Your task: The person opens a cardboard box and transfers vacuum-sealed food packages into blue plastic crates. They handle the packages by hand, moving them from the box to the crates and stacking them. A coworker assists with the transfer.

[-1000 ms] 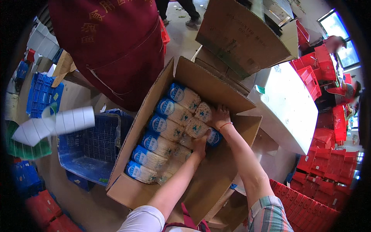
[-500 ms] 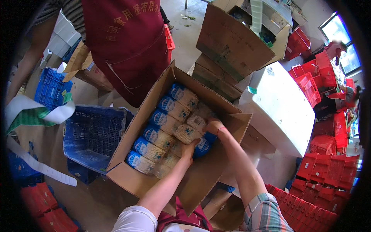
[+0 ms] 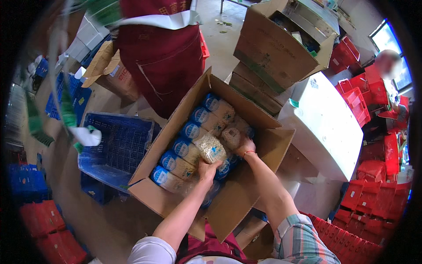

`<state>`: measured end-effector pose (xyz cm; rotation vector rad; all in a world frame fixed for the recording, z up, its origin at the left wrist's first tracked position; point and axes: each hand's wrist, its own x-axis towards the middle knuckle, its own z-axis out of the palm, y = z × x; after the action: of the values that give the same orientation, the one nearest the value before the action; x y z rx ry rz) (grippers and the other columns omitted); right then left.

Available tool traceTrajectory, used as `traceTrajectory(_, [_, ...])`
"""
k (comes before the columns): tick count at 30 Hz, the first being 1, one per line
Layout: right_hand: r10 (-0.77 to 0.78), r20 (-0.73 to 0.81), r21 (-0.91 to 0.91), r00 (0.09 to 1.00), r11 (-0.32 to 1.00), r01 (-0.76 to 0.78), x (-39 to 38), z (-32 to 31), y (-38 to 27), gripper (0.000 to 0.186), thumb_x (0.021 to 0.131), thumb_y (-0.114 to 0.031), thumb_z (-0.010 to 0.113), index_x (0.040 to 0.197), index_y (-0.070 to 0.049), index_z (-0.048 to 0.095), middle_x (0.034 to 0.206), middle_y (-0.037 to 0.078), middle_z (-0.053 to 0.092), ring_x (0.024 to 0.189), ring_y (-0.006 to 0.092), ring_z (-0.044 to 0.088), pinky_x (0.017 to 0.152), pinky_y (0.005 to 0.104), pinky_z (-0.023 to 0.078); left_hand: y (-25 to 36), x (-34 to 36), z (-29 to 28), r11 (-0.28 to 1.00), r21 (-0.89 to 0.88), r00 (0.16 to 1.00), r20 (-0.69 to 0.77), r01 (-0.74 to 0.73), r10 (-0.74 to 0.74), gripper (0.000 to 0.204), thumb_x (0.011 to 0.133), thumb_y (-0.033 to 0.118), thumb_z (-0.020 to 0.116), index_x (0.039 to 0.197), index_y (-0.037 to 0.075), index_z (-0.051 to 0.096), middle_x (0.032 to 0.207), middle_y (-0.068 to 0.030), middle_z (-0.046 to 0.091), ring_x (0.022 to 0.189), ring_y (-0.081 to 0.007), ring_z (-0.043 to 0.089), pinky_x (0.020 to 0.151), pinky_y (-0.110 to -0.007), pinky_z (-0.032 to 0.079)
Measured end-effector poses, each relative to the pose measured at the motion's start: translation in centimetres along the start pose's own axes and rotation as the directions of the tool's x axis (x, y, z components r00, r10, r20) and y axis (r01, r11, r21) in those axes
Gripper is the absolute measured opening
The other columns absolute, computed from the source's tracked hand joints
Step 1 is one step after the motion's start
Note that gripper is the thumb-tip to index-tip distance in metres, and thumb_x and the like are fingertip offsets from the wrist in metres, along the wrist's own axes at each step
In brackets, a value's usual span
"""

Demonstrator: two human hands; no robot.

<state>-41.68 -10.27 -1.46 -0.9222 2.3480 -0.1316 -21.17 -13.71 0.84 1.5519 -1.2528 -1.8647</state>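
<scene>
An open cardboard box (image 3: pixel 246 202) stands in front of me, with clear packs of enoki mushrooms lying in it. Along its left side the packs form a row, their blue ends (image 3: pixel 192 130) pointing left. My left hand (image 3: pixel 207 169) is closed on the near end of one enoki pack (image 3: pixel 211 148), held tilted above the others. To its right, my right hand (image 3: pixel 246 147) grips another enoki pack (image 3: pixel 231 137) by its side; some of those fingers are hidden. More blue pack ends (image 3: pixel 223 169) show underneath, between my arms.
Beyond the box stands a person in a maroon apron (image 3: pixel 162 61), with a green-and-white strip (image 3: pixel 154 21) across it. A blue crate (image 3: pixel 112 149) is at left. Right are a white foam box (image 3: pixel 323 125), stacked cartons (image 3: pixel 277 46) and red crates (image 3: pixel 369 198).
The two packs in my hands have come apart, the left one moving left and tilting up. Across the box, the green-and-white strip has swung up in front of the apron.
</scene>
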Motion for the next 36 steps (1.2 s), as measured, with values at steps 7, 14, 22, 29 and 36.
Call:
traceTrajectory(7, [-0.385,0.057,0.961,0.921,0.270,0.053,-12.5,-8.7,-4.2,0.090,0.061,-0.011,0.081,0.136,-0.008,0.030,0.132,0.008,0.046,0.122,0.0251,0.045,0.099,0.0439,0.040,11.0,-6.4,-7.3,0.960,-0.165,0.957,0.148,-0.225,0.250,0.066,0.064,0.002,0.078,0.122,0.003,0.047,0.114,-0.0070,0.059,0.102,-0.0163,0.057,0.090,-0.031,0.046])
traceTrajectory(14, [-0.577,0.135,0.989,0.806,0.128,-0.074,-22.4,-9.4,-8.0,0.104,0.058,0.013,0.077,0.143,-0.009,0.019,0.135,0.007,0.044,0.125,0.0209,0.041,0.105,0.0378,0.035,19.1,-12.9,-14.9,0.945,0.105,0.841,0.493,-0.309,0.221,0.083,0.066,0.014,0.084,0.134,0.007,0.037,0.122,-0.0054,0.055,0.110,-0.0158,0.053,0.097,-0.032,0.042])
traceTrajectory(22, [-0.640,0.150,0.985,0.753,0.032,-0.170,-27.1,-7.4,-10.8,0.087,0.065,0.010,0.074,0.139,-0.005,0.029,0.133,0.007,0.047,0.123,0.0203,0.044,0.104,0.0356,0.036,18.9,-17.6,-19.1,0.859,0.247,0.853,0.408,-0.448,0.327,0.072,0.061,0.010,0.084,0.124,0.006,0.049,0.115,-0.0063,0.059,0.109,-0.0163,0.054,0.095,-0.031,0.041])
traceTrajectory(29, [-0.643,0.084,0.996,0.761,0.050,-0.067,-29.0,-5.6,-12.4,0.068,0.071,0.005,0.071,0.132,-0.002,0.042,0.130,0.006,0.050,0.120,0.0188,0.046,0.103,0.0337,0.036,21.0,-21.9,-20.2,0.784,0.409,0.871,0.368,-0.467,0.327,0.078,0.062,0.016,0.084,0.129,0.005,0.046,0.119,-0.0085,0.058,0.111,-0.0187,0.054,0.097,-0.034,0.041])
traceTrajectory(36, [-0.683,0.134,0.990,0.718,0.124,-0.067,-30.9,-4.4,-13.7,0.079,0.069,0.002,0.076,0.136,-0.002,0.034,0.129,0.006,0.049,0.119,0.0184,0.046,0.102,0.0334,0.037,19.9,-24.7,-22.1,0.760,0.373,0.842,0.327,-0.532,0.430,0.086,0.065,0.016,0.081,0.135,0.005,0.033,0.124,-0.0111,0.052,0.117,-0.0204,0.048,0.099,-0.034,0.038])
